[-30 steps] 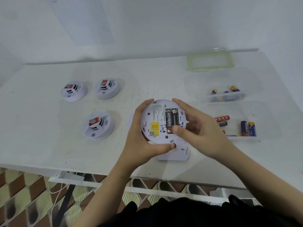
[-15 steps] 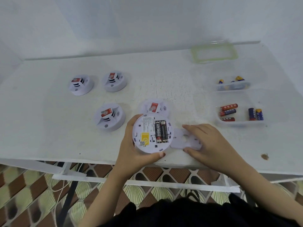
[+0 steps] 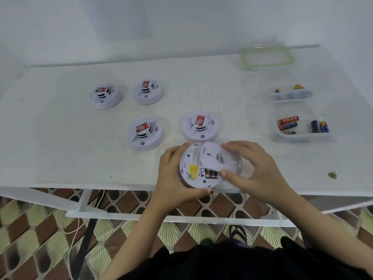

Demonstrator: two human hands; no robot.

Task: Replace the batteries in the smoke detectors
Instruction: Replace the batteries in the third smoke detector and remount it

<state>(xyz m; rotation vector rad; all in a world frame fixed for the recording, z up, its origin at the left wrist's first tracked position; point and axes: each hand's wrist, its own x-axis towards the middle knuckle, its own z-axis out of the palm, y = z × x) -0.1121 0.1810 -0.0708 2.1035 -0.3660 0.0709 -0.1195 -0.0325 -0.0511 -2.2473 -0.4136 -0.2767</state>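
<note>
My left hand (image 3: 173,178) grips a white smoke detector (image 3: 193,174) turned back side up at the table's front edge; a yellow sticker and the ends of two batteries (image 3: 211,174) show in its open bay. My right hand (image 3: 254,170) holds the white mounting plate (image 3: 216,158) over the detector's back, covering most of the bay. Four more white detectors with red labels sit face up: one just behind my hands (image 3: 199,126), one to its left (image 3: 146,133), two farther back (image 3: 106,96) (image 3: 149,91).
A clear tray (image 3: 302,136) with red and blue batteries sits at the right, a smaller clear tray (image 3: 290,94) of batteries behind it, and a green-rimmed lid (image 3: 266,57) at the back. A brown speck (image 3: 332,175) lies near the front right edge of the white table (image 3: 60,148).
My right hand picked the mounting plate off the table beside the detector and brought it left, onto the detector's back. My left hand kept holding the detector.
</note>
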